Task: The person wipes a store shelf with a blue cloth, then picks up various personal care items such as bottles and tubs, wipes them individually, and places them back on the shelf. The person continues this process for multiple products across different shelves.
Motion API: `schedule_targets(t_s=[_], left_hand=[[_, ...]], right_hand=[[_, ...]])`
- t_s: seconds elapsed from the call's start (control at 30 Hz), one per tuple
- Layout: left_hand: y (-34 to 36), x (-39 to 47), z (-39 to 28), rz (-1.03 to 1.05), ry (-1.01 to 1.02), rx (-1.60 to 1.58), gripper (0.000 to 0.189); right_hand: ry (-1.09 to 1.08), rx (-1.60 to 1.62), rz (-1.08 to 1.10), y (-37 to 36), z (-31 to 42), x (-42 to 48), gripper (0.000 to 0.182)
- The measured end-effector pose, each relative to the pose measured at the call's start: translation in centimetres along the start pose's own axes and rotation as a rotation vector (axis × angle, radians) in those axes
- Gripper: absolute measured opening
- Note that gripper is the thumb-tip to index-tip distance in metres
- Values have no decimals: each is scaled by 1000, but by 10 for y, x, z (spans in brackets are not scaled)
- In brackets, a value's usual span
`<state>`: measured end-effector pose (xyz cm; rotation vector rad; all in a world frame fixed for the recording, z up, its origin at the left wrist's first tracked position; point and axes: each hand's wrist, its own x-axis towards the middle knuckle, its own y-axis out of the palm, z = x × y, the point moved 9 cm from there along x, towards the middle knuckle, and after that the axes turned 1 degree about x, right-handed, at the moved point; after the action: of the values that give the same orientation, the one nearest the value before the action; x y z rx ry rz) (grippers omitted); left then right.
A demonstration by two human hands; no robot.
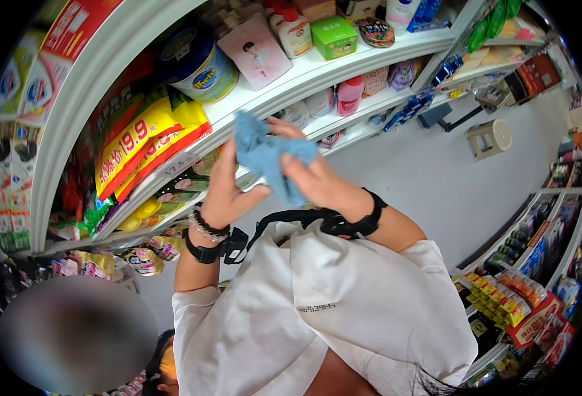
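A crumpled blue cloth point(266, 148) is held up between my two hands, in front of the shelf edge. My right hand point(315, 178) grips its right side, thumb on top and other fingers partly behind it. Against the cloth's left edge is my left hand point(226, 183), its thumb spread away and some fingertips hidden by the cloth. The cloth is slightly blurred. Just beyond it lies the white upper shelf point(291, 81), bearing a pink pouch point(256, 52), a blue-lidded tub point(199, 67) and yellow-and-red packages point(147, 143).
On the upper shelf stand a green box point(334, 38), a red-topped pump bottle point(293, 34) and a round patterned tin point(376, 32). A pink bottle point(350, 95) is on the shelf below. A plastic stool point(489, 138) stands on the grey floor point(409, 173). Another person point(164, 369) is at lower left.
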<state>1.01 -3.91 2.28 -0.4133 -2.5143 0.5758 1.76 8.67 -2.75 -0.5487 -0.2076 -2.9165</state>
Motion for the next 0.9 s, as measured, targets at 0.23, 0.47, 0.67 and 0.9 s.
schedule_targets(t_s=[0.23,0.47,0.67,0.9], left_hand=[[-82,-42,33,-429,-83,-176,19],[-160,-108,70,-944,-164,-180,21],[-212,-102,61,-1070,-62,471,34],[-214,-59,113,-973,32,1022,49]], right_hand=[[-193,-552,358,62,40,44,53],[-363,-1022,143,46,50,137,50],[-503,-1194,265,68,33,198,54],[-605,-1507,306,88,23,201,57]])
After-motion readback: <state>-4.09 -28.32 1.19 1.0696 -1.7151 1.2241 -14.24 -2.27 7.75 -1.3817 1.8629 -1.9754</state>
